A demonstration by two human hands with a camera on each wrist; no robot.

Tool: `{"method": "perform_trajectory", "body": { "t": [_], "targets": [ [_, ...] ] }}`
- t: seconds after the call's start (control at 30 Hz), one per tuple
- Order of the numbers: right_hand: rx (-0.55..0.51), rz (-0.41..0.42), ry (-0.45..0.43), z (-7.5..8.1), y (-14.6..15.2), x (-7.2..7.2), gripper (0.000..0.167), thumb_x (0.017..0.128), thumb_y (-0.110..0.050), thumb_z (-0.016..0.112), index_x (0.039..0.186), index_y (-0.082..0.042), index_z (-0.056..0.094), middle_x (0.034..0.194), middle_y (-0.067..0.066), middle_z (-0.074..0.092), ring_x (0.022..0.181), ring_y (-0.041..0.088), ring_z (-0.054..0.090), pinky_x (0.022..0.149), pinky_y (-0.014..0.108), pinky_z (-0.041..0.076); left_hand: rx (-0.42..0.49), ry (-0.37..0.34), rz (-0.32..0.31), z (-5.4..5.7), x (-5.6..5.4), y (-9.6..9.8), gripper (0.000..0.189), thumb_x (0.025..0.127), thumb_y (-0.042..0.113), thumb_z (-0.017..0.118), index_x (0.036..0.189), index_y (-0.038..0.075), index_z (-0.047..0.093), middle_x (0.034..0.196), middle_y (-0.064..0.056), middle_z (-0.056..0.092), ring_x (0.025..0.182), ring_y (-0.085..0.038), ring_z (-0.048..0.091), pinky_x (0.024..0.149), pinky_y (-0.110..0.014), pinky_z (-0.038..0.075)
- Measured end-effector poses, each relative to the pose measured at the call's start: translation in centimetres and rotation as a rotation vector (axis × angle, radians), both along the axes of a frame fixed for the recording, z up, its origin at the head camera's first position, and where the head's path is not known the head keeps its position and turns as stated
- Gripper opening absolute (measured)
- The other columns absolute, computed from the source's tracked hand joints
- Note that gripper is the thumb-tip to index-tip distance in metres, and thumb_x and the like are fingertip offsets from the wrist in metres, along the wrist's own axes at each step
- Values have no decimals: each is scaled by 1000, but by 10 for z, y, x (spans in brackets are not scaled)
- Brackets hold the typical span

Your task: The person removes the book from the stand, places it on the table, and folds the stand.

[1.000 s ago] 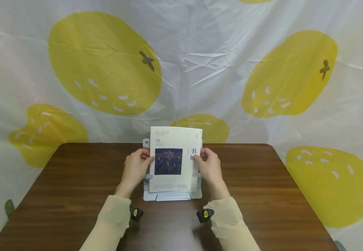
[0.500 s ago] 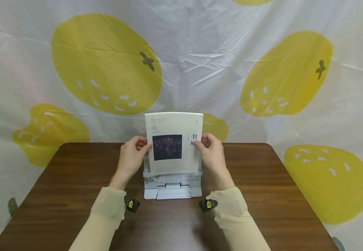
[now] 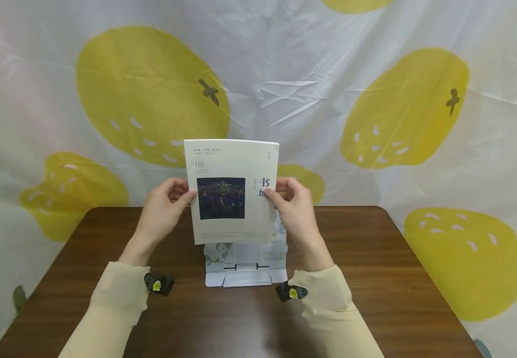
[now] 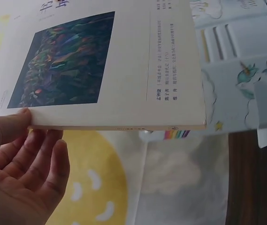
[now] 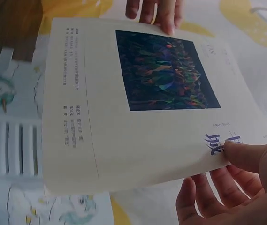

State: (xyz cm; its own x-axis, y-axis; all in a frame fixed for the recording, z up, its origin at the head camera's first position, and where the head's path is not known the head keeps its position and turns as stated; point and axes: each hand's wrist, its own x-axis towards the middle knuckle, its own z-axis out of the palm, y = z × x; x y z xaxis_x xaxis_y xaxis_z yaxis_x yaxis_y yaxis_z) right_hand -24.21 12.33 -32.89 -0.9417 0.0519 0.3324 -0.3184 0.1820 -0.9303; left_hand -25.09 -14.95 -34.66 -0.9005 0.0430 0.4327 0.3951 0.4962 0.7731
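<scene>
A cream-white magazine [image 3: 231, 231] with a dark square picture and purple characters is held up in front of a white book stand [image 3: 246, 276]. At its left edge the left hand [image 3: 162, 211] pinches it, thumb on the cover and fingers behind. The right hand [image 3: 298, 214] grips the opposite edge the same way, its thumb over the purple characters. In the right wrist view the magazine [image 5: 110, 140] appears apart from the stand [image 5: 18, 140], which is printed with unicorns. The left wrist view shows the spine side of the magazine [image 4: 128, 93]. Much of the stand's upper part is hidden.
The stand rests on a dark brown wooden table [image 3: 366, 278]. Behind the table hangs a white curtain [image 3: 285, 49] printed with big yellow fruit. Black wrist cameras are strapped to both sleeves.
Both hands have lifted the magazine up out of the book stand, and it has then shifted left and nearer. The stand's lower front and its ledge have come into view.
</scene>
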Motion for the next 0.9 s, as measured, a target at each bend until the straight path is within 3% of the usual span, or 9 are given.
{"method": "perform_trajectory", "body": {
  "t": [0.13,0.3,0.4,0.53,0.73,0.9],
  "targets": [
    [-4,52,22,-3,-20,6,15,90,-7,71,104,-3,68,93,9,70,81,22,65,70,32,52,-30,-19,10,4,10,-22,28,99,21,60,112,-3,57,98,-14,61,81,-23,59,64,-25,50],
    [-37,159,18,-7,-48,9,17,91,-7,70,106,1,67,96,14,70,84,27,66,74,37,54,-36,-47,33,8,29,-52,32,101,22,55,115,-6,52,100,-17,59,82,-20,56,64,-20,47],
    [-65,224,-2,-8,-64,9,20,91,-11,70,107,1,67,98,15,69,86,26,64,77,41,55,-40,-52,62,11,39,-69,32,101,22,55,116,-7,50,101,-18,58,80,-15,55,63,-18,47],
    [-90,274,-31,-11,-82,10,19,90,-15,72,104,-2,68,94,10,67,83,19,61,74,38,54,-56,-56,119,10,45,-89,33,101,23,56,116,-6,51,99,-15,56,78,-14,51,63,-18,43],
    [-173,301,-99,-18,-112,16,12,88,-8,73,97,-2,67,85,6,64,75,14,59,65,31,53,-70,-93,152,-1,53,-121,33,100,25,58,115,-4,52,96,-6,55,79,-9,50,64,-16,40],
    [-177,313,-162,-27,-136,22,10,87,-6,73,94,-4,67,81,2,62,71,11,57,63,29,50,-75,-106,176,-17,63,-145,30,99,21,60,114,-4,53,91,3,54,78,-3,51,65,-12,41]
  ]
}}
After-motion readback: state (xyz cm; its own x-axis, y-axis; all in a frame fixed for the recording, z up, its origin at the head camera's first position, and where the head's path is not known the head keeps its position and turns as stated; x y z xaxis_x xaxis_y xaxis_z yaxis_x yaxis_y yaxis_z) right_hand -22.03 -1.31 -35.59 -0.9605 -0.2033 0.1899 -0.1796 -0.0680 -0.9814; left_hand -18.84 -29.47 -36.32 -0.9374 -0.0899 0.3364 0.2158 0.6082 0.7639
